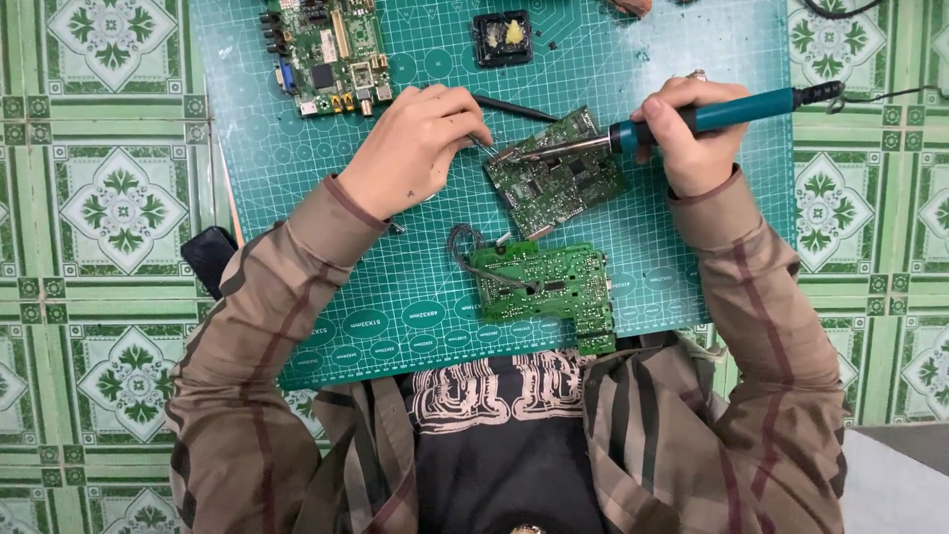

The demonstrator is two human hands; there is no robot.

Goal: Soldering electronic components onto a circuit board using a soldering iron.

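Board: the small green circuit board (556, 178) is lying tilted on the cutting mat (297, 168), in the middle, between the two hands.
Iron: the right hand (692, 133) is closed around the teal handle of the soldering iron (692, 121); the metal tip is pointing left and is touching the board's upper left edge.
Left hand: the left hand (420, 148) is closed in a pinch on something thin, maybe tweezers or solder wire, which I cannot tell; its end is meeting the iron tip at the same corner.
Doing it well: I think the tip should be resting only on the one joint, and the left hand should be staying steady with the wrist down on the mat, so the board is not sliding.
Risk: the board is not clamped, so pushing from the iron could be turning it.
Near: a second green board (544, 287) with a grey wire loop is lying just below, apart from the first.
Further: a bigger board (331, 54) is at the top left of the mat, a black square holder (502, 38) at the top middle, and a dark pen-like tool (514, 107) beside the left hand.
Around: the mat is lying on green patterned tiles (109, 198).
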